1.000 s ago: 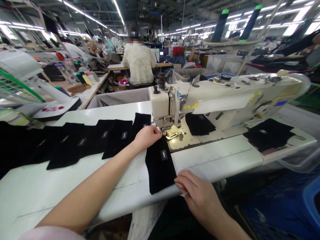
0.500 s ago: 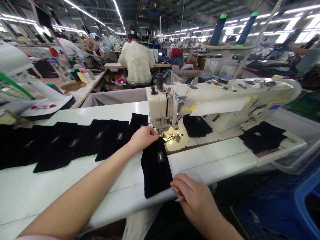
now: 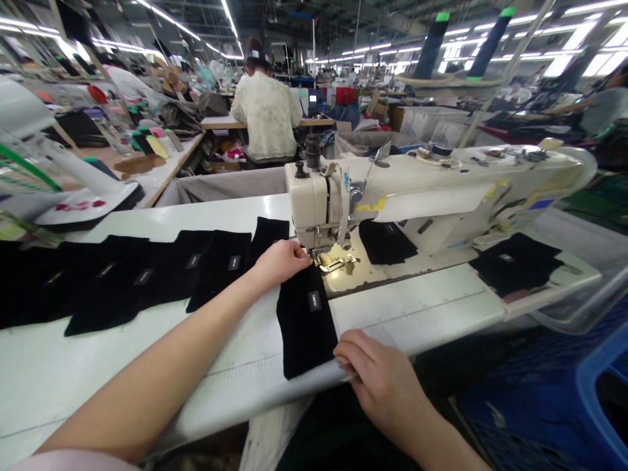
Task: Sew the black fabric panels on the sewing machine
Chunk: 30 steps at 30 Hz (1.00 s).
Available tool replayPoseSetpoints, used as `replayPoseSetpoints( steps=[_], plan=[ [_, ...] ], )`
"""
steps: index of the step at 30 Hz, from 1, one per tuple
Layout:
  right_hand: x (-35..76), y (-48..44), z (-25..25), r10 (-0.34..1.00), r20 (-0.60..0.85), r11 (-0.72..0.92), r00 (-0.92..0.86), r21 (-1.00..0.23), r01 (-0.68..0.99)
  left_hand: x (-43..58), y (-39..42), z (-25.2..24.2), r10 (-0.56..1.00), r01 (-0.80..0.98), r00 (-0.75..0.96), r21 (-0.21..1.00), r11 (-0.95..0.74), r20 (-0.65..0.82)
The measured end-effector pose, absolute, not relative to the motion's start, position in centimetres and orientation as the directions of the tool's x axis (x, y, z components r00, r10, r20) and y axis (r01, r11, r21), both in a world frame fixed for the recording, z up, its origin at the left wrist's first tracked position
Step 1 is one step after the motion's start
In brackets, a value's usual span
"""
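A black fabric piece (image 3: pixel 307 333) with a small dark label (image 3: pixel 314 301) lies at the table's front edge, its far end beside the needle area of a cream sewing machine (image 3: pixel 311 196). My left hand (image 3: pixel 282 261) is closed in a pinch at that far end, next to the presser foot. Near the piece's lower right corner is my right hand (image 3: pixel 375 369), fingers pressed together on a small pale item I cannot make out. To the left, several labelled black pieces (image 3: pixel 161 275) overlap in a row.
Another black piece (image 3: pixel 385 242) lies under the machine arm, and more black fabric (image 3: pixel 515 261) rests at the table's right end. A blue crate (image 3: pixel 583 386) stands at the lower right. Ahead, a person (image 3: pixel 267 114) sits with their back turned. Thread cones (image 3: pixel 432 49) stand above the machine.
The view has shifted slightly. Both hands and the black piece keep nearly the same places; the pale item at my right fingers shows less clearly.
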State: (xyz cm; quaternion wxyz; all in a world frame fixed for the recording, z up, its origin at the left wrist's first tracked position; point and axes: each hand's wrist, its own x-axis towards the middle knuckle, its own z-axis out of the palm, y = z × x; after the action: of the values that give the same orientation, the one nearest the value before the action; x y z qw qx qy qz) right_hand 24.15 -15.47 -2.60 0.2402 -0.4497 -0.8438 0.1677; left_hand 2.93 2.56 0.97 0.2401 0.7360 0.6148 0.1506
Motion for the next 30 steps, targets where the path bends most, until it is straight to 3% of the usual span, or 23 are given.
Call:
replayPoseSetpoints(
  steps=[6, 9, 11, 13, 15, 19, 30],
  plan=[
    [24.0, -15.6, -2.6, 0.840, 0.260, 0.539, -0.475, -0.487, 0.687, 3.2, 2.1, 1.3, 0.979, 0.879, 0.194, 0.455, -0.144, -0.064],
    [24.0, -15.8, -2.6, 0.837, 0.268, 0.545, -0.477, -0.486, 0.683, 3.6, 0.2, 1.5, 0.977, 0.937, 0.179, 0.281, -0.206, 0.117],
    [24.1, -15.9, -2.5, 0.833, 0.273, 0.551, -0.480, -0.480, 0.683, 3.5, -1.3, 1.5, 0.930, 0.945, 0.260, 0.132, -0.301, 0.258],
    [24.3, -16.0, -2.3, 0.826, 0.274, 0.562, -0.493, -0.479, 0.675, 2.9, -2.5, 1.2, 0.874, 0.911, 0.378, 0.047, -0.411, 0.306],
    [24.5, -16.0, -2.2, 0.817, 0.273, 0.573, -0.507, -0.483, 0.662, 2.0, -3.2, 0.8, 0.848, 0.881, 0.433, 0.054, -0.469, 0.305],
    [24.7, -15.8, -2.1, 0.795, 0.284, 0.602, -0.537, -0.479, 0.639, 0.1, -3.5, -0.1, 0.886, 0.901, 0.380, 0.109, -0.419, 0.266],
    [24.3, -15.0, -2.0, 0.786, 0.311, 0.618, -0.535, -0.449, 0.646, -0.4, -3.2, -0.1, 0.908, 0.932, 0.329, 0.067, -0.357, 0.259]
  ],
)
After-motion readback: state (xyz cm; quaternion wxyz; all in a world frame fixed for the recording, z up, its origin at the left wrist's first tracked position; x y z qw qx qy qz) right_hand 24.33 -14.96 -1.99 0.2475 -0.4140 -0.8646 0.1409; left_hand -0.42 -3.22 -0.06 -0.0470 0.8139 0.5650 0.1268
